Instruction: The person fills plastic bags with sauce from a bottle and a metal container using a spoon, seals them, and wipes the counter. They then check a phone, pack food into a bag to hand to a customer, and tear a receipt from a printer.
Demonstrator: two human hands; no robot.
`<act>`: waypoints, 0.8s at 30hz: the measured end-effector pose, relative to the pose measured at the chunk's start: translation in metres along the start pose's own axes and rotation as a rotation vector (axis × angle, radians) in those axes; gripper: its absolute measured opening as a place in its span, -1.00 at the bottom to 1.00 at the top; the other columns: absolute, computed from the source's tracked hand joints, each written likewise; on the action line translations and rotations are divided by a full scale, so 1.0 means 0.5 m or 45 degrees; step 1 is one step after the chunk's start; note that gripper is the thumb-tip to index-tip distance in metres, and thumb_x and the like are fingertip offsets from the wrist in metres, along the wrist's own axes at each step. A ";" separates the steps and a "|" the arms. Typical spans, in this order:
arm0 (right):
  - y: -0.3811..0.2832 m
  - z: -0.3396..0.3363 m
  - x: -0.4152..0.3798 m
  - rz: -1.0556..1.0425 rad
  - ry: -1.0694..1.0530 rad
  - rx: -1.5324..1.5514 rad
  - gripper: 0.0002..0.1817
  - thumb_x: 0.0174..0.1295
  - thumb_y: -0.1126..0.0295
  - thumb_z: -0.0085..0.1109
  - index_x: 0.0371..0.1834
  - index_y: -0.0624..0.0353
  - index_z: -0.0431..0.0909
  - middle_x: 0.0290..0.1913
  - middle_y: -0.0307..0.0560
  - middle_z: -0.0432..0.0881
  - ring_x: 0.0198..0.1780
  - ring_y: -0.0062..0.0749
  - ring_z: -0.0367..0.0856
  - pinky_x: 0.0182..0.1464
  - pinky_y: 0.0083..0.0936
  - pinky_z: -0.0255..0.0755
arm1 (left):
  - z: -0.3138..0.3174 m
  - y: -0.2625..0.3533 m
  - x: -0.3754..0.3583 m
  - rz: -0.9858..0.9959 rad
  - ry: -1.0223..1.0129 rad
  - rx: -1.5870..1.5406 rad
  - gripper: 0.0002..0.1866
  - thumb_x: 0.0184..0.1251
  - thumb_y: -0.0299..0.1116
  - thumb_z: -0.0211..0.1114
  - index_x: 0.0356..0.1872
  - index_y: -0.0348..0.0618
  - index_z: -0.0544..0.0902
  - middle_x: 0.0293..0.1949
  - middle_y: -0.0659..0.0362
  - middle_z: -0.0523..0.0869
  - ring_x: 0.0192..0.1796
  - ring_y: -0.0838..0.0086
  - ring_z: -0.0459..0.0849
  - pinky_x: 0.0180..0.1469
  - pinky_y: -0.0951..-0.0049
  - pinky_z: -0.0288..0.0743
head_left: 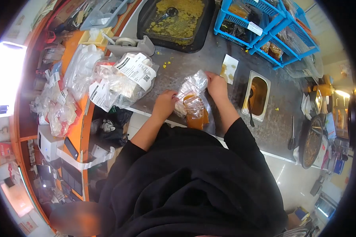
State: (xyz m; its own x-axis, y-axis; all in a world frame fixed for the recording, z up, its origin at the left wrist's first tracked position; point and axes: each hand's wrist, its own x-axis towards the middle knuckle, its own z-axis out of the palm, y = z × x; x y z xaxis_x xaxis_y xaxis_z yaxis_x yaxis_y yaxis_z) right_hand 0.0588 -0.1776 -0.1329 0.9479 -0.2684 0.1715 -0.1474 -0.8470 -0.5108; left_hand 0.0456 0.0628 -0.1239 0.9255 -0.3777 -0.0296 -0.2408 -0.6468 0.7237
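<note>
A clear plastic bag lies crumpled near the front edge of the dark counter, right before my body. Its lower part shows orange-brown contents, perhaps sauce; I cannot make out their exact kind. My left hand pinches the bag's left side. At its upper right, the fingers of my right hand are closed on the plastic. A stained white paper lies just beyond my right hand.
A metal container of brown liquid with a utensil stands to the right. Blue racks and a dark tray of yellow food are at the back. Labelled bags and a tape dispenser crowd the left; a wok sits far right.
</note>
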 end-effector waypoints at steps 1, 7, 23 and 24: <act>-0.003 -0.005 0.003 0.013 0.016 -0.074 -0.80 0.18 0.30 0.17 -0.16 0.01 0.66 -0.20 -0.03 0.69 -0.12 -0.06 0.65 -0.07 -0.04 0.44 | -0.001 0.003 -0.003 0.016 0.032 0.032 -0.73 0.14 -0.44 0.32 -0.11 -0.25 0.63 -0.19 -0.05 0.63 -0.14 0.08 0.64 -0.08 0.20 0.51; -0.047 -0.015 -0.041 -0.011 0.026 -0.269 -0.87 0.12 0.29 0.25 -0.26 -0.09 0.69 -0.26 -0.30 0.60 -0.04 -0.27 0.53 0.04 -0.10 0.30 | -0.042 0.038 -0.025 0.065 0.170 0.040 -0.71 0.24 -0.38 0.28 -0.03 -0.19 0.60 -0.15 0.00 0.58 -0.09 0.09 0.58 -0.03 0.22 0.46; -0.243 -0.224 -0.145 -0.073 0.389 0.133 -0.78 -0.06 0.41 0.41 -0.29 0.05 0.67 -0.28 -0.23 0.64 -0.13 -0.20 0.54 -0.09 -0.33 0.33 | -0.148 0.174 0.039 0.128 -0.341 -0.610 -0.79 0.28 -0.32 0.33 -0.37 -0.30 0.60 -0.54 0.20 0.65 -0.52 0.58 0.58 -0.41 0.52 0.45; -0.245 -0.230 -0.153 -0.081 0.381 0.215 -0.73 -0.09 0.41 0.44 -0.26 0.08 0.66 -0.28 -0.19 0.65 -0.13 -0.20 0.56 -0.09 -0.34 0.38 | -0.148 0.178 0.032 0.132 -0.358 -0.662 -0.78 0.28 -0.33 0.34 -0.41 -0.30 0.60 -0.59 0.24 0.63 -0.54 0.63 0.56 -0.44 0.54 0.43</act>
State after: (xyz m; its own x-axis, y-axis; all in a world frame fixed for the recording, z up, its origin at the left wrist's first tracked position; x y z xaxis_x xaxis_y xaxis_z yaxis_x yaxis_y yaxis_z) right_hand -0.0280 -0.1059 0.0133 0.8252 -0.3612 0.4342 -0.0182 -0.7854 -0.6187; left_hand 0.0605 0.0482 -0.0088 0.7749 -0.6282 -0.0704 -0.0857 -0.2147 0.9729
